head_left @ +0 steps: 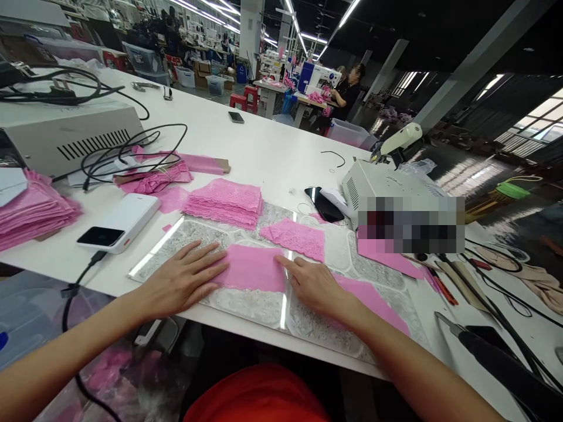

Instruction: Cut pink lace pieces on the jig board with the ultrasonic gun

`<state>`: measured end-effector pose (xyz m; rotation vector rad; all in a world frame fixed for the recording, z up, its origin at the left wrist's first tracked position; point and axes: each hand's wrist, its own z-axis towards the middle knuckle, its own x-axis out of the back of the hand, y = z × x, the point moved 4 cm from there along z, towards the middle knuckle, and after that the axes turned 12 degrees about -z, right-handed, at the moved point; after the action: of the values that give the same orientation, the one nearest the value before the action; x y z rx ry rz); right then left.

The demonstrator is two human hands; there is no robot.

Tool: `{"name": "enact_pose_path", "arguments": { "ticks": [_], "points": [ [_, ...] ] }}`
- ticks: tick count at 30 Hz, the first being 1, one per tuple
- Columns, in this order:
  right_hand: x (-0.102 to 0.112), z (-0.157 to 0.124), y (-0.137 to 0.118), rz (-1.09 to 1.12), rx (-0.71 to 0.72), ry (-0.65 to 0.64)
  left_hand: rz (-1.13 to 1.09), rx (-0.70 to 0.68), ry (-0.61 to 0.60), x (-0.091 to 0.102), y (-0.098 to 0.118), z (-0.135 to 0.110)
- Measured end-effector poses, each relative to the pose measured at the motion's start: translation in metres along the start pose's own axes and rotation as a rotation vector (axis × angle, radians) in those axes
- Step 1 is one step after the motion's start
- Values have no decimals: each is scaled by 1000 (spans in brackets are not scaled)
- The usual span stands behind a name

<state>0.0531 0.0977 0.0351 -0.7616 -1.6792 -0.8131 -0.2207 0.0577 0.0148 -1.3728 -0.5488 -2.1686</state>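
A flat pink fabric piece [255, 268] with a scalloped lower edge lies on a grey marble-patterned board [253, 310]. My left hand [180, 278] rests flat on its left edge, fingers stretched out. At its upper right corner, the index fingertip of my right hand [314, 284] touches the cloth; the other fingers curl loosely and grip nothing. Beyond my hands lies a lace-patterned pink piece [294, 237], beside a neat stack of pink lace pieces [224, 202]. Another pink piece [373, 302] is partly hidden under my right wrist and forearm.
A white power bank [127, 220] with a cable sits left, near a grey metal box [74, 138] and a pink fabric pile [35, 205]. Rightward are a dark phone [323, 204], another box [396, 187] and orange-handled scissors [444, 288]. A person [347, 97] sits at a distant sewing machine.
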Motion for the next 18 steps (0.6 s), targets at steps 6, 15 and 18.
{"name": "enact_pose_path", "arguments": {
  "ticks": [6,15,18],
  "points": [
    [3,3,0,2,-8,5,-7,-6,-32,4,5,6],
    [5,9,-2,-33,-7,-53,-38,77,-95,0,4,5],
    [6,10,-3,-25,-4,-57,-19,61,-72,-1,4,4]
  ]
}}
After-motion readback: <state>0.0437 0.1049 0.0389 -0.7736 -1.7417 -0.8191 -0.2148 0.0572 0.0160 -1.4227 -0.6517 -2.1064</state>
